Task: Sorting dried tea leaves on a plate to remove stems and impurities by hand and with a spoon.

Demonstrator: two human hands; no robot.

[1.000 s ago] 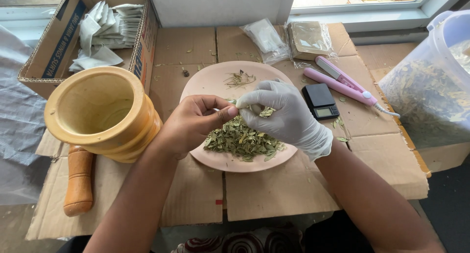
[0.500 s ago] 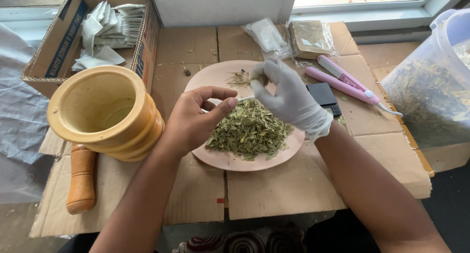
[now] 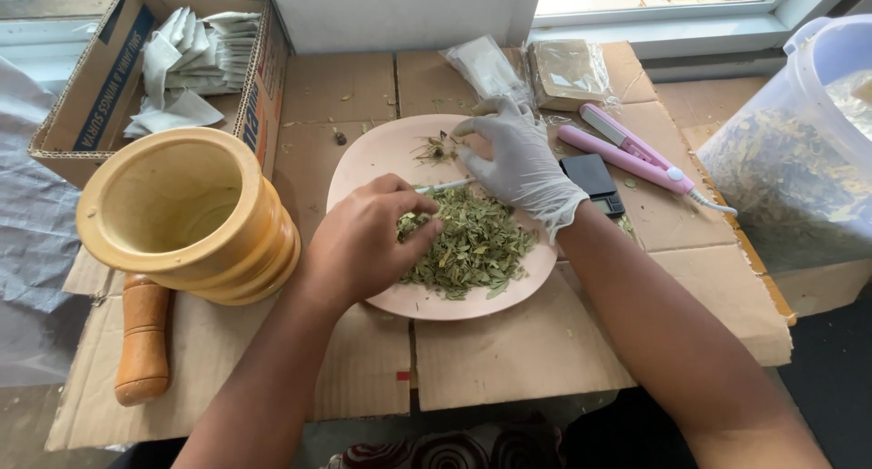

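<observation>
Pink round plate (image 3: 363, 165), centre of frame, on flattened cardboard (image 3: 509, 351). It carries a heap of dried green leaves (image 3: 472, 242) at its lower right and a small clump of stems (image 3: 434, 148) near its upper rim.

Left hand (image 3: 363, 242), bare, centre: fingers curled, resting on the left edge of the leaf heap and pinching a thin pale stalk (image 3: 445, 186) that runs toward the other hand.

Right hand (image 3: 520, 165), in a white glove, upper centre: fingers spread and loosely bent over the plate's upper right part, fingertips beside the stem clump; whether it grips the stalk cannot be told.

Yellow wooden mortar (image 3: 186, 215), left of the plate, upright. Wooden pestle (image 3: 145, 337), lower left, lying partly under the mortar.

Cardboard box (image 3: 91, 88) with folded white paper bags (image 3: 195, 60), upper left.

Clear plastic bags (image 3: 486, 65), upper centre. Pink sealing tool (image 3: 627, 151) and small black scale (image 3: 592, 180), right of the plate. Translucent tub (image 3: 799, 151) of dried leaves, right edge.
</observation>
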